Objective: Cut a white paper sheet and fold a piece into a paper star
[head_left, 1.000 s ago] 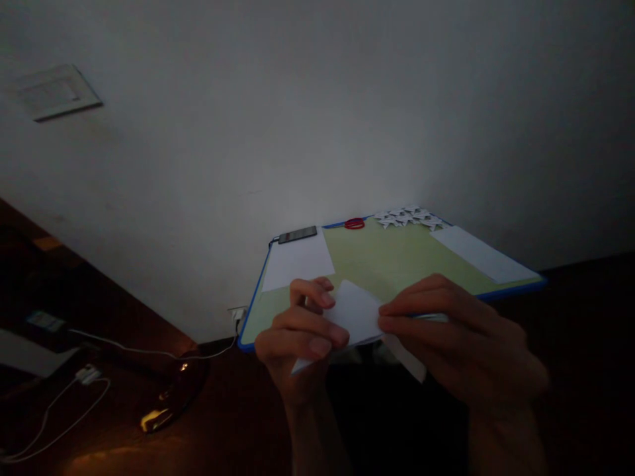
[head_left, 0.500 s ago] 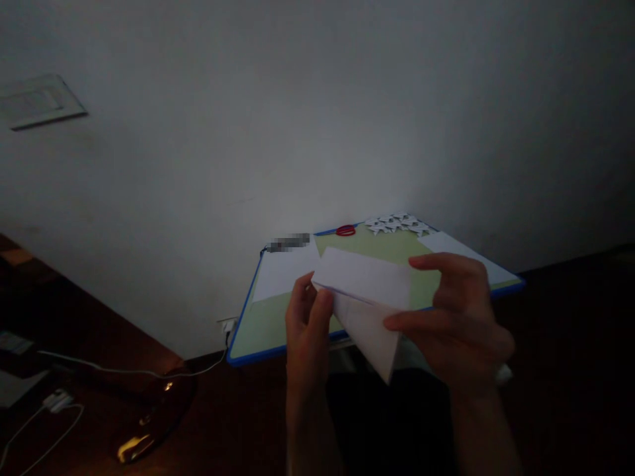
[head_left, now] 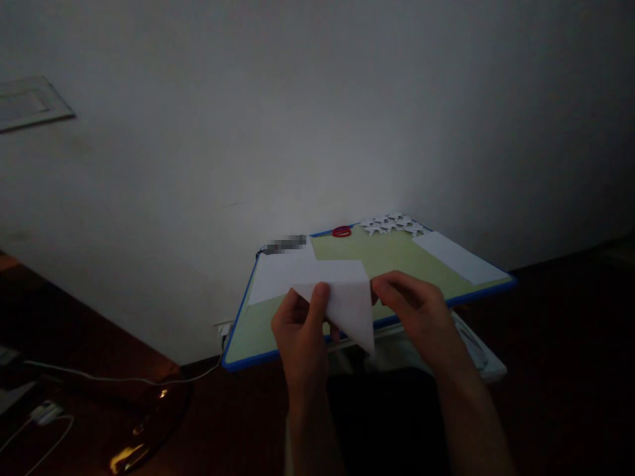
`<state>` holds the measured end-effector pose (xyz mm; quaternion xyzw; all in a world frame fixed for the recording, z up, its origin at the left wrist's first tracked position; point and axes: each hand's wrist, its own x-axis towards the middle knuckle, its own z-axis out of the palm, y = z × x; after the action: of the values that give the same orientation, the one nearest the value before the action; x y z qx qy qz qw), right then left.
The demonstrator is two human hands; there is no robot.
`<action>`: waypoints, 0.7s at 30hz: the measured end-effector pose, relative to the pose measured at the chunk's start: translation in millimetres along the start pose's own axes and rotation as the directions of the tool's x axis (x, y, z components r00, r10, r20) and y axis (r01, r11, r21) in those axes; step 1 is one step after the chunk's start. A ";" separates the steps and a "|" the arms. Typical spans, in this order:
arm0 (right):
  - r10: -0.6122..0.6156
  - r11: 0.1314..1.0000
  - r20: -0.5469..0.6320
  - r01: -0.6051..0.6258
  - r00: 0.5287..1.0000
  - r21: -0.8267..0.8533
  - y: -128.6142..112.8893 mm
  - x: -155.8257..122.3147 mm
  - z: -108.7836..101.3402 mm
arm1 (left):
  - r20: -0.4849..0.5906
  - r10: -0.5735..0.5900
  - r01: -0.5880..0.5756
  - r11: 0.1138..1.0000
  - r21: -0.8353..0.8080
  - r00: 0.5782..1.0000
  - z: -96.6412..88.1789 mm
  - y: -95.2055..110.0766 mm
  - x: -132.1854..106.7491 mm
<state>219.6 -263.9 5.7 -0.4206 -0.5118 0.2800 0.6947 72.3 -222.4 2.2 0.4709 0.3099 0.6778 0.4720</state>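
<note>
Pale green, blue-edged counter (head_left: 251, 337): flat white rectangular paper sheet (head_left: 278, 274) on its left side. Left hand (head_left: 302, 330) above its near edge, forearm upright, thumb laid over the folded white paper with a pointed lower corner (head_left: 350, 301), fingers curled behind; grip clamped on that paper, which is held over the counter's near edge. Red-handled scissors (head_left: 341, 231) at the counter's far edge. Right hand (head_left: 417, 311) above its near edge, forearm slanting inward, fingers bent to the paper's right edge; cannot tell whether that grip is closed.
</note>
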 end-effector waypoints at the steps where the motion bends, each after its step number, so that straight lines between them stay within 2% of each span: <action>1: 0.020 1.000 0.032 -0.020 0.999 0.011 -0.8 -0.7 0.6 | -0.002 0.014 -0.014 1.000 0.002 1.000 -0.4 -0.4 -0.1; 9: 0.071 0.986 0.013 -0.072 0.997 0.148 -1.3 -4.6 8.2 | 0.003 0.037 -0.037 0.999 -0.019 0.999 0.1 -2.9 -0.1; 14: 0.075 0.991 -0.113 -0.062 0.991 0.120 -0.6 -3.1 13.8 | 0.010 0.056 -0.056 0.998 0.004 0.998 -0.3 -3.4 -1.4; 21: 0.074 0.993 -0.117 -0.063 0.990 0.097 -2.3 -3.1 13.4 | -0.013 0.057 -0.056 0.998 0.040 0.998 -0.9 -2.8 -1.5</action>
<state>205.8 -263.5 7.9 -0.4214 -0.4406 0.3012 0.7332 72.6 -222.7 -1.0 0.4840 0.3133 0.6878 0.4410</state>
